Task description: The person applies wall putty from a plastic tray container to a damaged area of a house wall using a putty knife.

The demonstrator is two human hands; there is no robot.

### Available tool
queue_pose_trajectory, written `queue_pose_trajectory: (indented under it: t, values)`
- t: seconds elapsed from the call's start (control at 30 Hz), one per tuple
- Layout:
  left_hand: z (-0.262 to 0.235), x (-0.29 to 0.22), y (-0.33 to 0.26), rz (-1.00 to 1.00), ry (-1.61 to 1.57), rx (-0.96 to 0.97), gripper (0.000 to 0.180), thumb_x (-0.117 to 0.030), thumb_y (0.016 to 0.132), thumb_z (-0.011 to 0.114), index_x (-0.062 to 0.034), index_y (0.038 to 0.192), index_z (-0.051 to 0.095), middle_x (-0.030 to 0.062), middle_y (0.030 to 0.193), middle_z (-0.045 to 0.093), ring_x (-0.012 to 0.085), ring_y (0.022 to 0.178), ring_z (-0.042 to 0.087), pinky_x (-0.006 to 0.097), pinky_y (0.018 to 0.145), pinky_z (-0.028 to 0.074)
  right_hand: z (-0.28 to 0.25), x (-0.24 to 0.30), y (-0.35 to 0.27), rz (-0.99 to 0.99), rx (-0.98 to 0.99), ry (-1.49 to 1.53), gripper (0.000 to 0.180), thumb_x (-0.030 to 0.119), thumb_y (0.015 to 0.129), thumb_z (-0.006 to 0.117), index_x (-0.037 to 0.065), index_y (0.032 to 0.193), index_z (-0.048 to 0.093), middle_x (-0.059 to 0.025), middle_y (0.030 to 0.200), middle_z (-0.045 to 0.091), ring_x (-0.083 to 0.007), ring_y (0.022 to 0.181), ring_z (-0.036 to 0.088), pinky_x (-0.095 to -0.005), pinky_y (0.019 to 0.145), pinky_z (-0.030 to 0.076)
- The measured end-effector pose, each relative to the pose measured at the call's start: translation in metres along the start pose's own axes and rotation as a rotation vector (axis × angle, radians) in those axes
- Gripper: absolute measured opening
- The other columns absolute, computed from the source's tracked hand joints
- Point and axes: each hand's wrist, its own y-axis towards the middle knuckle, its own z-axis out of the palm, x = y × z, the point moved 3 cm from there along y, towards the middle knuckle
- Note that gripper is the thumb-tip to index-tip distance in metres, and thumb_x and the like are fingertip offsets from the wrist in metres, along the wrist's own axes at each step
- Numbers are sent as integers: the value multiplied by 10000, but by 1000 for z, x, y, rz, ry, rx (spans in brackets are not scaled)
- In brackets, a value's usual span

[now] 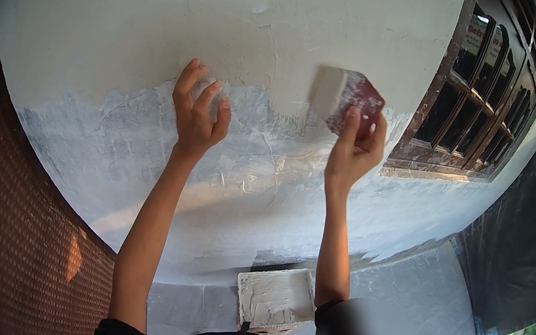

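Observation:
My right hand (pixel 354 154) grips a maroon putty scraper (pixel 365 101) smeared with white, thumb on its near face and fingers behind. The scraper's pale left side (pixel 328 93) is up against or just off the wall (pixel 254 27); I cannot tell which. My left hand (pixel 199 110) is raised in front of the wall to the left, fingers apart and slightly bent, holding nothing. Between the hands runs a ragged border, with smooth cream coating above and patchy grey-white surface (pixel 214 159) below.
A white rectangular tub (pixel 275 297) of pale putty stands on the floor below, near my body. Right of the scraper is a brown wooden window (pixel 476 95). A brown woven screen (pixel 14 199) borders the left, and a dark sheet (pixel 521 233) hangs at right.

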Motion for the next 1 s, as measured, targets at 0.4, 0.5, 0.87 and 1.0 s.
queue_pose_trajectory:
  t: [0.4, 0.5, 0.87, 1.0]
  values:
    - [1, 1, -3, 5, 3, 10, 363, -115, 850, 533, -91, 1194, 420, 170, 1274, 396, 374, 1255, 397, 502, 1007, 364, -36, -16, 33, -42, -80, -15, 259, 101, 917, 619, -43, 1127, 572, -71, 902, 666, -74, 775, 597, -212, 682, 471]
    - [-1, 4, -1, -19, 17, 28, 369, -119, 854, 531, -95, 1203, 415, 171, 1276, 396, 373, 1250, 403, 499, 1004, 369, -12, -20, 17, 71, 45, 65, 255, 89, 919, 624, -41, 1129, 560, -79, 962, 659, -72, 839, 593, -195, 733, 459]
    - [-1, 3, 0, 24, -1, 9, 373, -124, 867, 520, -98, 1216, 392, 172, 1275, 387, 369, 1252, 398, 505, 1008, 376, -26, -33, 42, 0, 43, 26, 283, 110, 928, 612, -54, 1150, 551, -73, 943, 654, -73, 835, 579, -199, 744, 445]
    - [-1, 1, 0, 12, 16, 13, 373, -128, 868, 518, -99, 1217, 388, 173, 1279, 382, 369, 1251, 400, 509, 1008, 378, -67, -47, 65, 84, -76, 84, 255, 86, 927, 603, -35, 1146, 555, -84, 955, 655, -82, 858, 597, -214, 752, 464]
